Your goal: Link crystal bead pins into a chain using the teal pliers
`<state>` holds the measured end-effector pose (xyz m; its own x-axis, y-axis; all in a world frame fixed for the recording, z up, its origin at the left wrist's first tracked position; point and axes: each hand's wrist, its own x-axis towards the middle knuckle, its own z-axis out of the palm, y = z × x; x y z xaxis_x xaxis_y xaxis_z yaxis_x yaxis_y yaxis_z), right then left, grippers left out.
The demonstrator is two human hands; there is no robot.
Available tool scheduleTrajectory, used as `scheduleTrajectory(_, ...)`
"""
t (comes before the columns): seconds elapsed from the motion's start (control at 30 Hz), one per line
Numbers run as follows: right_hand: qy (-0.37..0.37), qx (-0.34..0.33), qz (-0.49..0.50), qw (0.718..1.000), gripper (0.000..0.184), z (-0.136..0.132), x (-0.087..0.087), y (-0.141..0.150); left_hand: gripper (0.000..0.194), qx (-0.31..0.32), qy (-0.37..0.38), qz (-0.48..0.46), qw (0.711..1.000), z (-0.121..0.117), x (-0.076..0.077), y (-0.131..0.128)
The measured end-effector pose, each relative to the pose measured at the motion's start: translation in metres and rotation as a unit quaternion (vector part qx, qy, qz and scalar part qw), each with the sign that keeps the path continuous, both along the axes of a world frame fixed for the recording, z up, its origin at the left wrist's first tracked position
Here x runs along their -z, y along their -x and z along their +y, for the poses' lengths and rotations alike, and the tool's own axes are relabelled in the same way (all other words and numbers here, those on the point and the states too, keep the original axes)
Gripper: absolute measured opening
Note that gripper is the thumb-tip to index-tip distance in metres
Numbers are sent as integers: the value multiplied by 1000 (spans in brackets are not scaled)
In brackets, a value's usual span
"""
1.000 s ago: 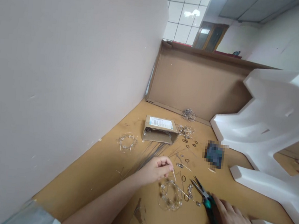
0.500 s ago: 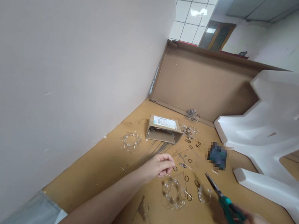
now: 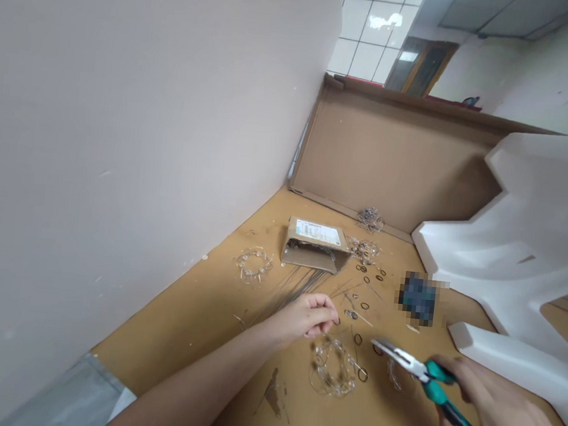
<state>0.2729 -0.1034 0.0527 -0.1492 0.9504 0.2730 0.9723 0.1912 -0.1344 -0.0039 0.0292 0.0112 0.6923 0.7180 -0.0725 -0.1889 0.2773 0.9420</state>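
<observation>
My left hand (image 3: 308, 316) is above the tabletop, thumb and fingers pinched together. A small dark ring (image 3: 338, 321) shows at its fingertips; whether they grip it I cannot tell. My right hand (image 3: 501, 408) is wrapped round the green and black handles of long-nose pliers (image 3: 417, 370). Their jaws point left toward my left hand, apart from it. Just below the left hand lies a wreath-like loop of thin wire with clear beads (image 3: 333, 368). Under and around the pliers' jaws are several dark rings (image 3: 357, 339) and a partly covered beaded wire piece (image 3: 393, 375).
An open cardboard box (image 3: 318, 235) lies on its side with thin wires (image 3: 302, 285) in front of it. Another beaded loop (image 3: 253, 265) is left of it, wire tangles (image 3: 371, 219) behind right. A blurred dark object (image 3: 417, 298) sits near white foam (image 3: 513, 228). A pale wall rises left.
My right hand has raised and swung the pliers, so their jaws now point left, nearer my left hand. The left hand keeps its pinch almost in place. The view has shifted slightly.
</observation>
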Motion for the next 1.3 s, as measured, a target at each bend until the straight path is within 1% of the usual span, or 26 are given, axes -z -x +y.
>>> scheduleTrajectory(0.07,-76,-84,-116,987,33,1,-9,12,22,8,2,2,1000,-1,-1,0)
scheduleTrajectory(0.13,-113,-138,-190,965,28,4,-13,22,22,23,4,-1,1000,-2,-2,0)
scheduleTrajectory(0.23,-127,-170,-249,945,24,11,-15,29,20,43,13,-19,999,-3,0,0)
scheduleTrajectory(0.4,-154,-191,-306,920,28,20,-21,34,18,54,29,-33,998,-3,2,0)
scheduleTrajectory(0.5,-160,-197,-320,913,26,21,-23,36,16,56,31,-31,998,-3,1,1)
scheduleTrajectory(0.7,-170,-203,-305,915,30,22,-24,38,14,60,29,-46,997,-3,3,0)
scheduleTrajectory(0.83,-194,-220,-305,906,32,23,-26,39,11,52,34,-44,997,-2,4,-1)
scheduleTrajectory(0.93,-211,-231,-297,902,33,24,-29,42,9,57,35,-40,997,-2,4,-1)
scheduleTrajectory(1.07,-211,-232,-297,902,32,24,-30,43,9,71,32,-41,996,-3,3,0)
scheduleTrajectory(1.2,-215,-243,-300,897,32,24,-30,39,8,73,32,-34,996,-3,3,0)
scheduleTrajectory(1.3,-213,-240,-295,900,33,25,-29,39,9,69,27,-33,997,-2,5,0)
